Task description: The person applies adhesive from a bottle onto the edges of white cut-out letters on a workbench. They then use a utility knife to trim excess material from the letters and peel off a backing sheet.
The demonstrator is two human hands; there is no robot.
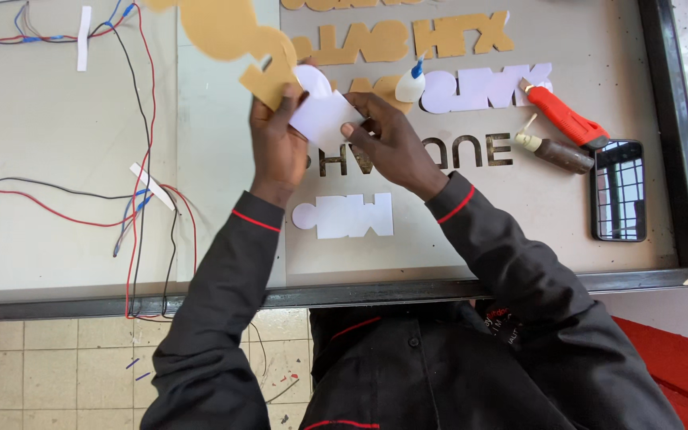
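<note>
Above grey panel [519, 215], tan letter cutouts [408, 40] beyond; your left hand [278, 147] and right hand [392, 143] both pinch white cutout [320, 111].

Glue bottle [410, 84], orange utility knife [564, 118], phone [619, 191], loose wires [141, 199].

- My worktop is a pale grey panel [583, 215] in a dark metal frame.
- On it near me lies 1 white cutout strip [344, 215].
- Farther off lie tan cutout letters [408, 40] and a white letter strip [483, 87].
- A glue bottle [410, 84], an orange utility knife [567, 118], a brown-handled tool [555, 151] and a phone [619, 191] lie at my right.
- Red, blue and black wires [133, 191], taped down, cross the left panel.
</note>
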